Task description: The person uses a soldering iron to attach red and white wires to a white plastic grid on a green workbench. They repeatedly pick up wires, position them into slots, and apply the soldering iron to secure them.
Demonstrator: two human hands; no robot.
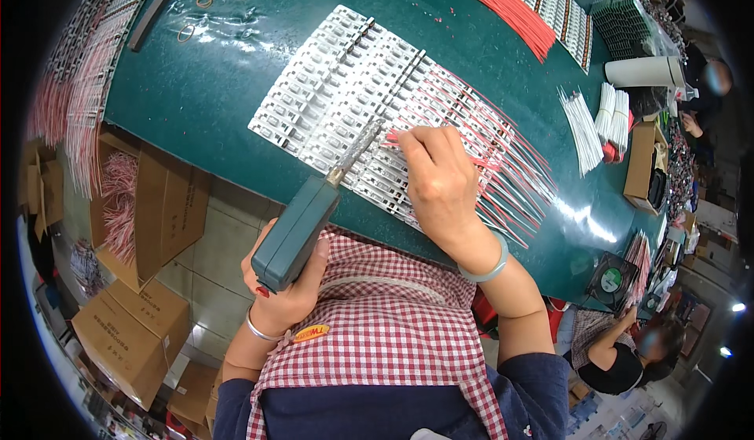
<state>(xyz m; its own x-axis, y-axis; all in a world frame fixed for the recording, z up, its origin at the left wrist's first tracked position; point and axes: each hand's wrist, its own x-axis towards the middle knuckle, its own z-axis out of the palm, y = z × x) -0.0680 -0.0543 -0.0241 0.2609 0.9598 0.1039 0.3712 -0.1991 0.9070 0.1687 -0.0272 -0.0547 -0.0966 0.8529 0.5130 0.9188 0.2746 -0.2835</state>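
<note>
My left hand [287, 299] is wrapped round the handle of a dark green hand tool [297, 232] with a narrow metal tip. The tip reaches over a white panel [310, 98] made of rows of small rectangular pieces. My right hand [444, 181] is closed in a pinch at the panel's middle, with the end of a red wire [393, 137] at its fingertips. Many red and white wires [522, 181] fan out to the right from the panel's right part, some passing beneath my right hand. The fingertips partly hide where the held wire meets the panel.
Loose red wires [518, 20] lie at the back beside another panel [561, 16]. White wire bundles [613, 118] lie on the right of the green table [204, 87]. Wired panels [94, 87] hang over the left edge above a cardboard box [169, 204]. Other people sit at the right.
</note>
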